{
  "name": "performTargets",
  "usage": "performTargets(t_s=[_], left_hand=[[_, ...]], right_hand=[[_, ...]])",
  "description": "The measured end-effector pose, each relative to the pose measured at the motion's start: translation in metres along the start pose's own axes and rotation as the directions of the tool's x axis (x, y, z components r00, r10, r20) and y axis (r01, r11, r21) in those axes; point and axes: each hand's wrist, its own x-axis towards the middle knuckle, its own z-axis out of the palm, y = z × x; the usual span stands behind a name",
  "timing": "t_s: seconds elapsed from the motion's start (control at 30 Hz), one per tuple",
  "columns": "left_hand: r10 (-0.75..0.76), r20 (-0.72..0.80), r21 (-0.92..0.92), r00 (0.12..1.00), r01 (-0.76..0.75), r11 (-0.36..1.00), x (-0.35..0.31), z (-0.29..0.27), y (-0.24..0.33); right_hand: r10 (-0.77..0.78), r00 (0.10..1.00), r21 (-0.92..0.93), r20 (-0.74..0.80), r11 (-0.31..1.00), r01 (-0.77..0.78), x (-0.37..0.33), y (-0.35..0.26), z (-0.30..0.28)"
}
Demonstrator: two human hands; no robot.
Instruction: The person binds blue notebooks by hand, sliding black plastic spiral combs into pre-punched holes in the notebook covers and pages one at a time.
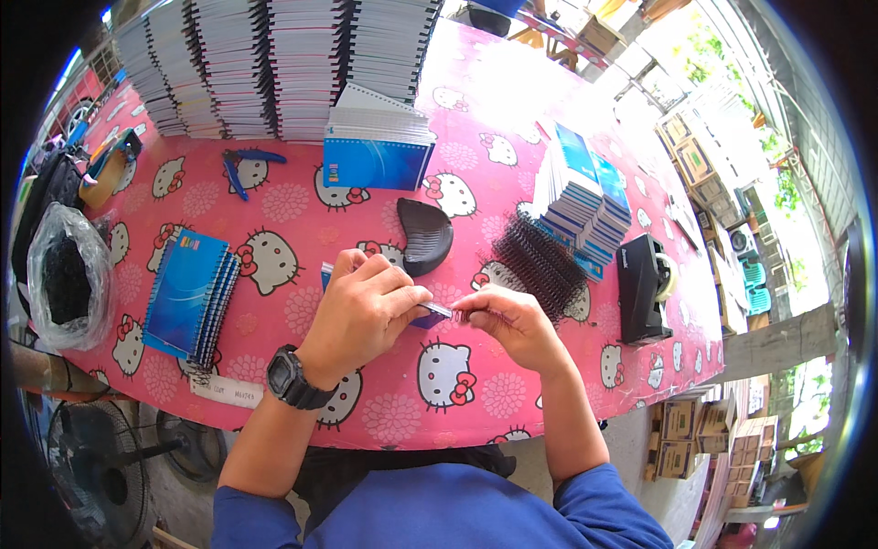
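In front of me, my left hand (363,306) is closed around a small blue-covered notebook (441,310), seen nearly edge-on and mostly hidden by the fingers. My right hand (512,325) pinches a thin dark binding coil (460,317) at the notebook's right end. Just beyond the hands sits a curved black holder (425,238). A heap of black spiral coils (541,263) lies beyond my right hand, beside stacks of blue notebooks (581,188). Left of my left hand is a stack of spiral-bound blue notebooks (190,295).
Tall piles of bound pages (274,69) stand at the back left, with a blue notebook stack (377,165) before them. Blue-handled pliers (245,169) lie nearby. A black tape dispenser (643,288) is at right; a clear plastic bag (71,274) at left. A fan (101,467) stands below.
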Motion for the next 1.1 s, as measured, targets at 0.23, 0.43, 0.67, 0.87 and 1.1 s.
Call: performTargets(t_s=[0.23,0.43,0.67,0.87,1.1], left_hand=[[-0.013,0.009,0.019,1.000,0.013,1.000,0.000,0.000,0.004],[-0.040,0.063,0.055,0.997,0.036,0.998,-0.001,0.002,0.009],[-0.033,0.086,0.093,0.996,0.025,0.995,-0.007,0.014,0.021],[-0.036,0.110,0.033,0.993,0.032,0.999,-0.006,0.011,0.016],[0.013,0.142,-0.016,0.990,-0.011,1.000,-0.004,0.006,0.014]], right_hand=[[-0.039,0.999,-0.083,-0.029,0.996,0.037,-0.001,-0.008,0.004],[0.008,1.000,-0.183,0.008,0.983,-0.006,-0.003,0.001,0.005],[0.007,1.000,0.016,0.006,1.000,-0.007,0.004,-0.009,0.007],[-0.083,0.995,-0.283,-0.046,0.957,0.067,0.069,0.021,-0.019],[-0.007,0.978,-0.536,0.207,0.835,0.119,0.103,0.027,-0.003]])
